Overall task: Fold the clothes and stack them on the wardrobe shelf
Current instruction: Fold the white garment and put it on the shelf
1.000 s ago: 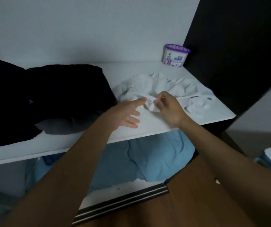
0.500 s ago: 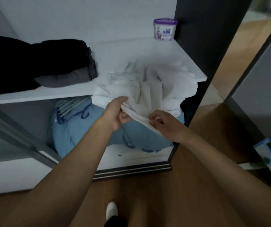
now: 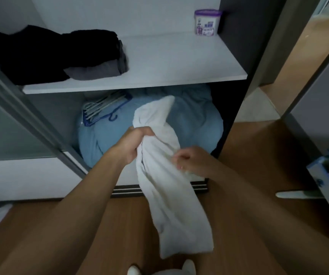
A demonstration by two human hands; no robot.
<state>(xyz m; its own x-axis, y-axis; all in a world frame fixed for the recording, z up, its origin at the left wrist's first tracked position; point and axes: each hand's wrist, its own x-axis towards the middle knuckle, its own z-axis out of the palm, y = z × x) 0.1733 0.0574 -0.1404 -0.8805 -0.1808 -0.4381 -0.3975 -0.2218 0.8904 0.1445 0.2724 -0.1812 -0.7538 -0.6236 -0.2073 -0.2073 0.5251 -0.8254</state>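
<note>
Hanging at centre frame below the wardrobe shelf [image 3: 179,56]: 1 white garment [image 3: 169,205], fisted by left hand [image 3: 135,142], pinched by right hand [image 3: 189,159]; bunched grip risks slipping, tail dragging floor [image 3: 259,155].

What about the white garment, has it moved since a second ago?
Yes. The white garment came off the shelf, down and toward the person; the left hand and right hand hold it below the shelf edge.

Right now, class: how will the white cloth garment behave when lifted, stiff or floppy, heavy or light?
Probably floppy: the white cloth garment sags limply below the left hand and right hand gripping it. Likely light: those two grips alone hold it.
</note>
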